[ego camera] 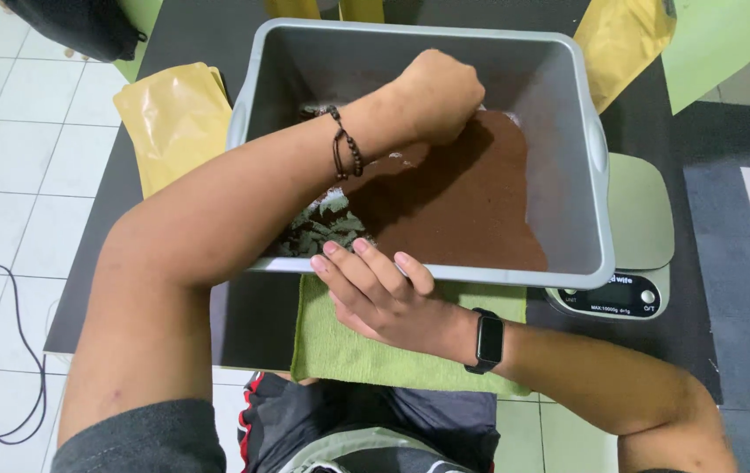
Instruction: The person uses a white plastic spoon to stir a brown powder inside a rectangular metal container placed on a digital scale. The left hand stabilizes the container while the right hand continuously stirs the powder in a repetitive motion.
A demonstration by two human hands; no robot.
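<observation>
At frame centre, the left hand (441, 92) is closed into a fist in the brown powder (471, 201) inside the grey tub (568, 175); its contents cannot be seen. The right hand (375, 293), fingers open, steadies the tub's near rim. Most powder remains heaped at right

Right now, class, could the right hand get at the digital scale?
Probably yes: the right hand rests on the grey tub's near rim, and nothing lies between it and the digital scale alongside.

Your left hand (439, 95) is closed inside the grey tub (568, 158), on the brown powder (471, 201). Your right hand (375, 293) touches the tub's near rim, above the green cloth (349, 350).
</observation>
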